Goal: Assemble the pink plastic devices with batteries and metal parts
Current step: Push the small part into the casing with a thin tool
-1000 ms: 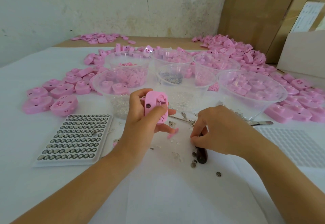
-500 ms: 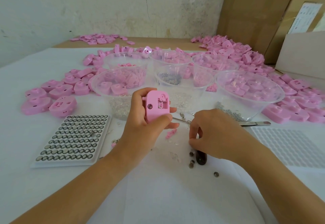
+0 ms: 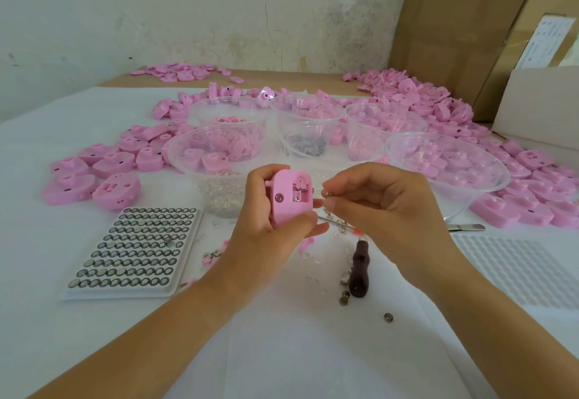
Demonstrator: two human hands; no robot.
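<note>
Left hand (image 3: pixel 269 229) grips a pink device (image 3: pixel 289 199) upright above the middle of the tabletop (image 3: pixel 282 351); right hand (image 3: pixel 379 207) pinches a small metal part (image 3: pixel 328 194) just beside it.

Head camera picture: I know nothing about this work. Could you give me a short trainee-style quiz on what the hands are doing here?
1. True or false: the left hand grips a pink device above the table.
2. The battery tray lies: A) left of the hands, B) right of them, C) inside a bowl.
3. Which hand pinches a small metal piece beside the device?
Key: 1 true; 2 A; 3 the right hand.
</note>
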